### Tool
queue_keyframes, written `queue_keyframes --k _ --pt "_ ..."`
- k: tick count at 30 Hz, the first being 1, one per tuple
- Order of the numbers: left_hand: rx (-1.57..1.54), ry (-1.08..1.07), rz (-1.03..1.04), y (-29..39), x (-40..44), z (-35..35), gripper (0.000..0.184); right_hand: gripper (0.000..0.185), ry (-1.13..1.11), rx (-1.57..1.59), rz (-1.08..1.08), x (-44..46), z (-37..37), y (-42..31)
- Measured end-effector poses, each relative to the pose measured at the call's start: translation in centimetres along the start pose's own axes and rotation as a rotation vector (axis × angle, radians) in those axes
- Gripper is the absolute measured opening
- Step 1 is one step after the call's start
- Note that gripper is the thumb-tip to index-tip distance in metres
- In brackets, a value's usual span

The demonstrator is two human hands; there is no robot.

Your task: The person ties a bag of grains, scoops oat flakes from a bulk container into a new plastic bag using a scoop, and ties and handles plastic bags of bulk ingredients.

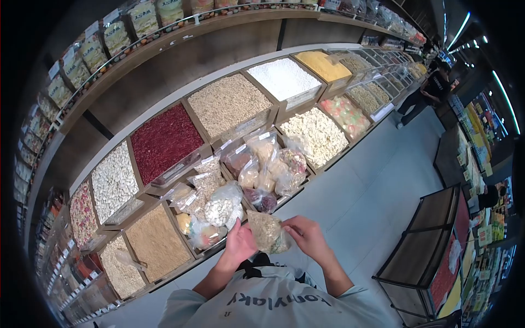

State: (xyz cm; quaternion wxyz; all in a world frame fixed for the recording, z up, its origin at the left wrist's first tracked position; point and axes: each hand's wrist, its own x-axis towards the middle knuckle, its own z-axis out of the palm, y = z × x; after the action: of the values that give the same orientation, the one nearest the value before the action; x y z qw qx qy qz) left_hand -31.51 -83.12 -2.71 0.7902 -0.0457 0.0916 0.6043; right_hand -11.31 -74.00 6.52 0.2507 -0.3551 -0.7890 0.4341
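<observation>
A clear plastic bag of tan, grainy food [268, 232] is in front of my chest, above the floor at the edge of the bins. My right hand [307, 236] pinches the bag's right side between thumb and fingers. On the other side, my left hand [240, 244] is open, its palm turned toward the bag and its fingers pointing up; whether it touches the plastic is hard to see. Just beyond, a bin holds several filled bags, among them a bag of white round pieces [220, 211] and a bag of light brown food [265, 147].
Open bins stretch ahead, with dark red grains [165, 143], white beans [114, 176], tan grains [229, 105] and pale flakes [314, 134]. A shelf of packaged goods [145, 19] runs above. A black-framed stand [418, 246] is at right. A person [435, 90] stands farther down the aisle.
</observation>
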Motion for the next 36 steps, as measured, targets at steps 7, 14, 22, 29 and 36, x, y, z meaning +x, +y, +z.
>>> queue_keyframes --k 7,14,22,29,36 --pt "0.186 0.220 -0.103 -5.1 1.9 -5.2 0.037 0.022 -0.126 -0.014 -0.372 1.1 0.4 -0.3" --pt "0.430 0.100 -0.191 -5.9 0.3 0.7 0.035 0.036 -0.161 -0.081 -0.495 1.2 0.3 0.7" --pt "0.434 0.183 0.160 -4.7 1.7 0.2 0.047 0.028 -0.008 -0.109 -0.323 0.3 -1.3 1.2" --pt "0.236 0.097 0.311 -3.6 2.7 -2.1 0.025 0.015 0.184 -0.020 0.061 -0.4 -1.5 3.3" --pt "0.271 0.301 0.113 -6.2 3.0 -1.2 0.022 0.013 0.093 0.323 0.006 -0.5 -0.1 1.9"
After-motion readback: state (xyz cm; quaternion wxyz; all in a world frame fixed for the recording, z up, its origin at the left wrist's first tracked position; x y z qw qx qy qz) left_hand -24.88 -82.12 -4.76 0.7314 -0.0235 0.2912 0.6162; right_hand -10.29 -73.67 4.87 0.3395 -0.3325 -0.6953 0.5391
